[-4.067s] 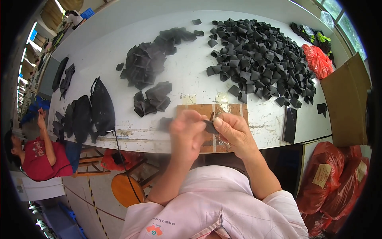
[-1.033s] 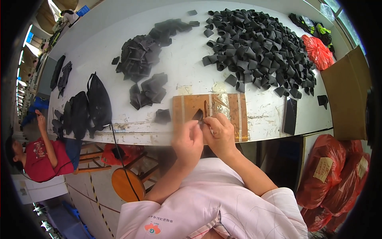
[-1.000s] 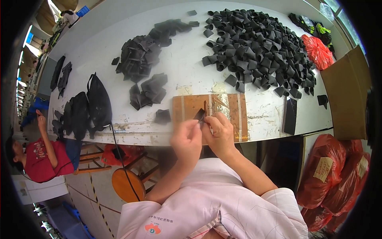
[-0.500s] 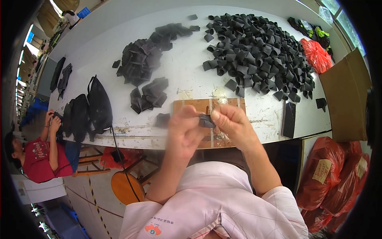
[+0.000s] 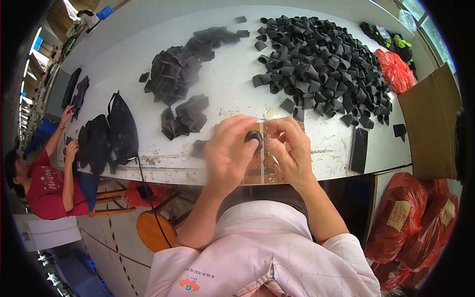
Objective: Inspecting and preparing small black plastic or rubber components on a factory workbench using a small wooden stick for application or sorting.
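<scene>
A small black fabric loop [image 5: 254,139] is held by my left hand [image 5: 227,153], whose thumb reaches into its round opening. Just to its right is my right hand [image 5: 293,154], fingers bent, thumb and index apart with nothing visible between them. Both hands hover over a brown board [image 5: 297,129] at the table's front edge. Flat dark fabric pieces [image 5: 173,74] lie in loose heaps on the left. A wide pile of black fabric loops [image 5: 316,69] covers the right side of the table.
A dark phone-like slab [image 5: 359,148] lies at the right front. Beyond stand a cardboard sheet [image 5: 429,119] and a red bag [image 5: 394,71]; red sacks [image 5: 401,218] sit below. Black bags [image 5: 122,128] lie left, near a co-worker in a red shirt [image 5: 47,193]. A stool [image 5: 154,230] stands below.
My right thumb and fingers have come off the fabric loop, which now shows its round opening in my left hand. The co-worker has stretched one arm toward the dark pieces at the far left.
</scene>
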